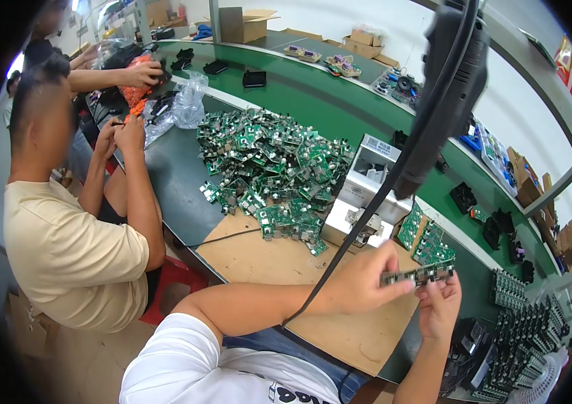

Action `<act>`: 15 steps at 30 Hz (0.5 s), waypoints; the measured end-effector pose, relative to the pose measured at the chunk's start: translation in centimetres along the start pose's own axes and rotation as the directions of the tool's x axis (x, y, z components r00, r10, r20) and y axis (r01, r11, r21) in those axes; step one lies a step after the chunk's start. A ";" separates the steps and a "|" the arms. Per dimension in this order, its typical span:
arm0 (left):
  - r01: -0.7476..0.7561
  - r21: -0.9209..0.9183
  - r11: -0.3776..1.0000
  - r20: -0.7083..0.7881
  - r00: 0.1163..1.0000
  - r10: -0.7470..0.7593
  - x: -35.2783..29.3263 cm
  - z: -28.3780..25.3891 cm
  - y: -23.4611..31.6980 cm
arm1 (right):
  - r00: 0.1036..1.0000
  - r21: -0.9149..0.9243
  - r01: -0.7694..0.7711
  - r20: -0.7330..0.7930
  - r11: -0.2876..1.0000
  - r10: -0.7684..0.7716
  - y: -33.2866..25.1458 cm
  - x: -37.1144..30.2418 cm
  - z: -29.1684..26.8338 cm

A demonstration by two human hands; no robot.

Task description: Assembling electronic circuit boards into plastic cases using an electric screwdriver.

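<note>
Got both hands pinching narrow circuit board strip (418,275) above cardboard mat (266,259): left hand (360,279) gripping its left end, right hand (439,306) fingertips on right end. Green board pile (269,158) well behind.

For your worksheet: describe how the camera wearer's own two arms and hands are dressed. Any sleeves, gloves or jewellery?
Both forearms are bare. The left hand and right hand wear no gloves, and no rings or watch show. A short white sleeve covers the left upper arm.

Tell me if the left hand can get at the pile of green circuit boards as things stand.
Probably yes: the left hand would have to let go of the board strip; bare bench lies before the pile of green circuit boards.
</note>
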State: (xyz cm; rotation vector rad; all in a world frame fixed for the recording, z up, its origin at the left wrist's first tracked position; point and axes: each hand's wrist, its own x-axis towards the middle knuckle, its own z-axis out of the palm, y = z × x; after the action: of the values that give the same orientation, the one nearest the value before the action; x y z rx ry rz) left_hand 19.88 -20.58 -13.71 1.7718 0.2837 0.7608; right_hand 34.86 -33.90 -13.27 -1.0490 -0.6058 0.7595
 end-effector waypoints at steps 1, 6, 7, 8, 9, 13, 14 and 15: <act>0.030 0.018 0.999 0.168 0.985 -0.032 -0.1 0.1 0.0 | 1.000 -0.011 -0.009 0.007 1.000 0.009 0.0 0.2 -0.1; -0.325 0.293 0.899 -0.087 0.927 0.364 -0.1 0.1 -0.3 | 0.992 -0.439 0.121 0.021 0.890 -0.125 0.3 -0.8 0.2; -0.323 0.305 0.896 -0.067 0.931 0.358 -0.1 0.2 -0.3 | 0.991 -0.572 0.123 0.118 0.811 -0.066 0.4 -1.1 0.6; -0.379 0.361 0.852 -0.062 0.902 0.427 -0.1 0.2 -0.4 | 0.984 -0.598 0.145 0.169 0.788 -0.054 0.9 -1.4 1.3; -0.377 0.422 0.824 -0.047 0.899 0.435 0.0 0.2 -0.6 | 0.989 -0.570 -0.009 0.117 0.822 0.092 1.3 -2.0 2.0; -0.274 0.564 0.779 0.001 0.944 0.331 0.2 -0.4 -0.9 | 0.970 -0.661 0.240 0.146 0.711 -0.192 3.1 -2.3 4.1; -0.321 0.575 0.753 -0.055 0.902 0.428 0.5 -0.7 -0.9 | 0.977 -0.682 0.211 0.170 0.700 -0.129 3.2 -2.3 4.2; -0.325 0.580 0.747 -0.043 0.904 0.426 0.6 -0.8 -0.9 | 0.981 -0.708 0.162 0.188 0.687 -0.038 3.3 -2.3 4.1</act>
State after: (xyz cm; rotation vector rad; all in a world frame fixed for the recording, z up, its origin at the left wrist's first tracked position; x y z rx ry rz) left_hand 19.97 -19.31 -14.18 2.3722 0.2848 1.2225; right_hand 29.48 -32.55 -14.94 -1.6765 -1.1529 0.5000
